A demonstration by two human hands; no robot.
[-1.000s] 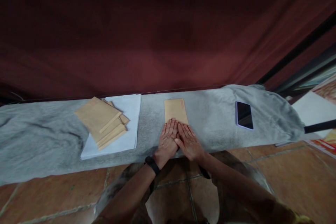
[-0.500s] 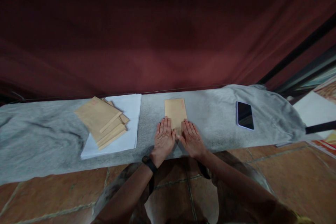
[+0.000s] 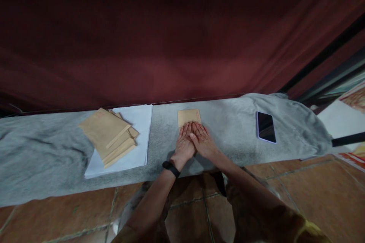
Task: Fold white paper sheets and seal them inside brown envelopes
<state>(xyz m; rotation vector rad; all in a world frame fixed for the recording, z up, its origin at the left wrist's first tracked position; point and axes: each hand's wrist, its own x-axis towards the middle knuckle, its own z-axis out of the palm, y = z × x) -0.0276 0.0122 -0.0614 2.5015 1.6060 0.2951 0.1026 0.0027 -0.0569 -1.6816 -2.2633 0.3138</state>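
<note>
In the head view, the left hand [image 3: 184,145] and right hand [image 3: 205,144] lay flat together, fingers extended, gripping nothing, over an envelope [image 3: 188,116] on the cloth [image 3: 228,121]. Its pressing seemed unfinished; whether the piled envelopes [image 3: 104,127] were done was unclear. The hands hid its near end; any contents couldn't be seen.

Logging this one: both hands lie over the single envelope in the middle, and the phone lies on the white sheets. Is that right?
Not quite: the phone lies on the grey cloth at the right, not on the white sheets, as the head view shows. The left hand and right hand do lie over the single envelope in the middle.
</note>
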